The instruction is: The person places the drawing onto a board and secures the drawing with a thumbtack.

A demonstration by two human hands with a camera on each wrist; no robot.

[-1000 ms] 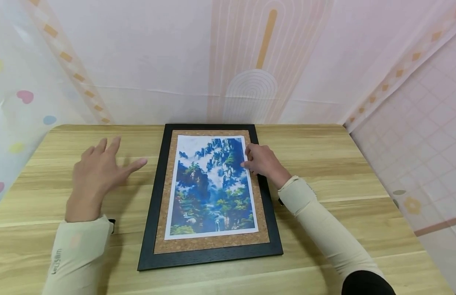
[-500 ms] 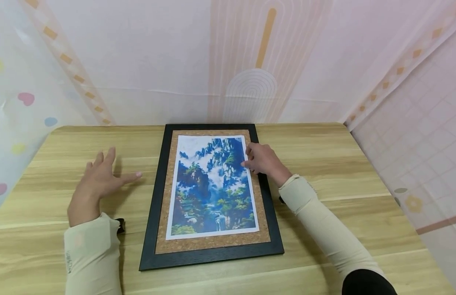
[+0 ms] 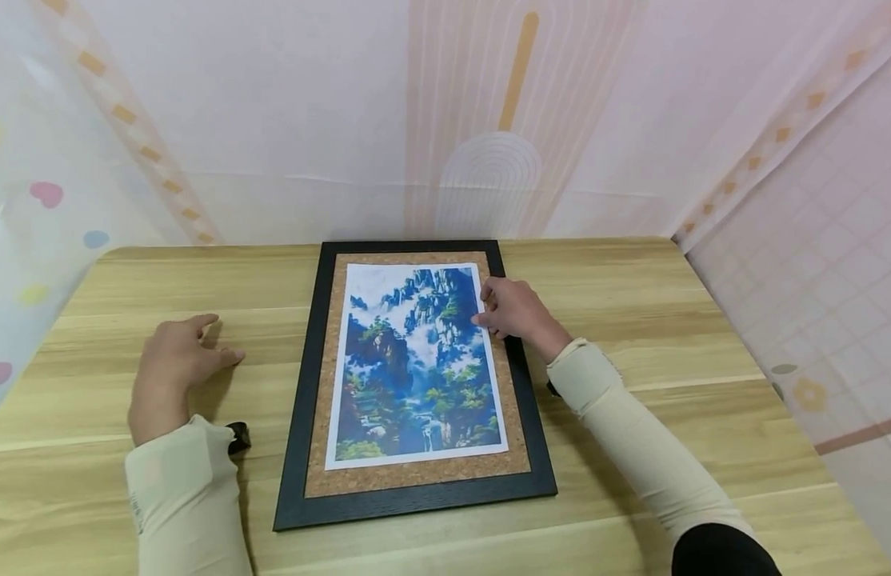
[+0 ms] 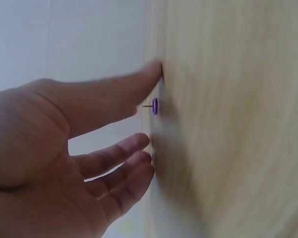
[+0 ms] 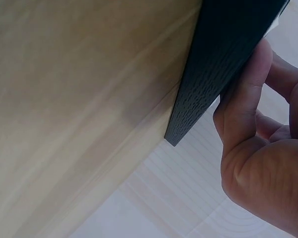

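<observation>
Both hands are at work: my left hand (image 3: 173, 362) has come down from hovering onto the table (image 3: 669, 320), fingers loosely spread around a purple pushpin (image 4: 154, 105), not yet pinching it. My right hand (image 3: 513, 310) stays pressing the print (image 3: 415, 364) against the cork frame (image 3: 417, 500). I judge the pin is next.
</observation>
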